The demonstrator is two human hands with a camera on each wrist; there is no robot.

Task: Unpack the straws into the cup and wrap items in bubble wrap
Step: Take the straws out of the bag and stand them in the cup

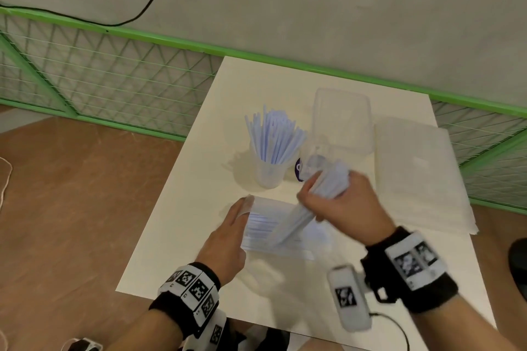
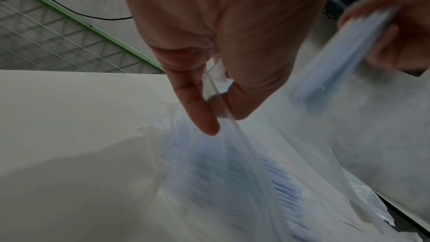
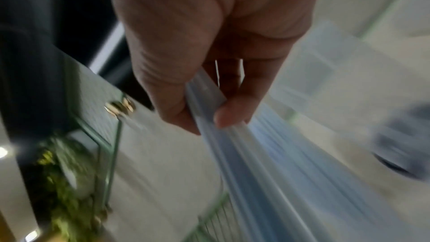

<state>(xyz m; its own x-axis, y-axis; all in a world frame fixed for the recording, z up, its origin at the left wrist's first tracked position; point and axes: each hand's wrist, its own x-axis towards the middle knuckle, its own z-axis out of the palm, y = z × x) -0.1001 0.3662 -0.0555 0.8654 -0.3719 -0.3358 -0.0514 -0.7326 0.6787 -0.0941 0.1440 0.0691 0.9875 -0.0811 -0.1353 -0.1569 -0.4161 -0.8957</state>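
A clear plastic cup (image 1: 268, 172) stands mid-table with several pale blue straws (image 1: 275, 134) upright in it. In front of it lies a clear plastic bag (image 1: 273, 226) still holding straws. My left hand (image 1: 228, 239) pinches the bag's open edge (image 2: 215, 87) between thumb and fingers. My right hand (image 1: 339, 202) grips a bundle of straws (image 1: 328, 179), tilted, its lower end at the bag's mouth. The right wrist view shows my fingers curled round that bundle of straws (image 3: 256, 154), blurred by motion.
A clear lidded container (image 1: 342, 120) stands behind the cup, with a dark purple object (image 1: 299, 169) beside it. Folded sheets of bubble wrap (image 1: 419, 174) lie at the table's right side. A green wire fence (image 1: 114, 77) runs behind the white table (image 1: 176, 251).
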